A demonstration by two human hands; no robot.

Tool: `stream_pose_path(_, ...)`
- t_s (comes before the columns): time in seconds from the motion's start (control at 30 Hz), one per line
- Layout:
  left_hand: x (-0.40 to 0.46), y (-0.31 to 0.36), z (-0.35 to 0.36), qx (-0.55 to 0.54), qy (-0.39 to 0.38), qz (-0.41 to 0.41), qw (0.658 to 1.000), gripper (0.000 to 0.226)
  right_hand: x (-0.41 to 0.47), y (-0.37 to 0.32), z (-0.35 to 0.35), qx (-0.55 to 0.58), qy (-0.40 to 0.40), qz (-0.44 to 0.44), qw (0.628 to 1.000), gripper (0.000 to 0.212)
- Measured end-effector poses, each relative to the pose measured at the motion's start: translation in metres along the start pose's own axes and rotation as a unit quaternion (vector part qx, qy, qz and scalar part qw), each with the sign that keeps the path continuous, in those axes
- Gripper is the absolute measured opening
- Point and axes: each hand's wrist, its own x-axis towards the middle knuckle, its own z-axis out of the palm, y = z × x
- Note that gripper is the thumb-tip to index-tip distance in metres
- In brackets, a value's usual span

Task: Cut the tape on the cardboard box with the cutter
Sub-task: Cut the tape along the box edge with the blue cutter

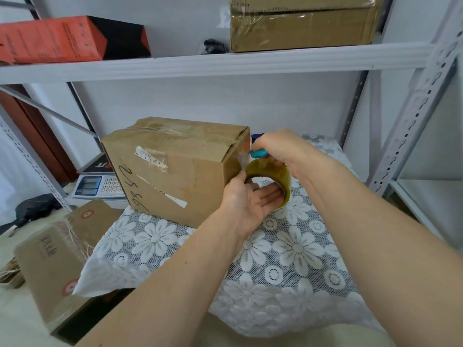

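a: where's the cardboard box [175, 169] sitting?

b: centre of the frame, on the bench [295, 249] with the lace flower cloth, its right end toward the hands.

a: and the cutter [259, 154]?

b: teal, in the right hand [283, 151], just right of the box's upper right corner. that grip is closed around the handle, tip at the clear tape [241, 156] stretched off the box edge.

a: left hand [250, 199]?

b: palm up, fingers mostly straight through the core of the tape roll [271, 180], thumb by the box end. it carries the roll, a loose grip.

a: how will it handle?

b: my guess: the tape is thin, sticky and light, cuts easily if kept taut. the box looks stiff but dented. hold the roll by its core, away from the blade.
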Motion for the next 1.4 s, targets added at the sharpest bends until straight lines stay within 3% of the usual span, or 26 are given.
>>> stream_pose_path(0.57,0.005,0.0,-0.003,0.034,0.035,0.006,0.999,0.061,0.005,-0.001,0.013,-0.038,-0.001,0.009,0.999,0.018)
stream_pose_path(0.73,0.004,0.001,-0.003,0.049,0.039,0.003,0.998,0.063,0.002,-0.001,0.007,-0.034,-0.025,0.013,0.999,0.01)
stream_pose_path(1.0,0.003,0.002,-0.002,0.059,0.04,0.003,0.997,0.062,0.001,-0.001,0.0,-0.036,-0.053,0.035,0.997,0.016)
stream_pose_path(1.4,0.004,0.001,-0.003,0.063,0.046,0.001,0.997,0.064,-0.001,0.002,0.001,-0.059,-0.063,0.006,0.996,0.014)
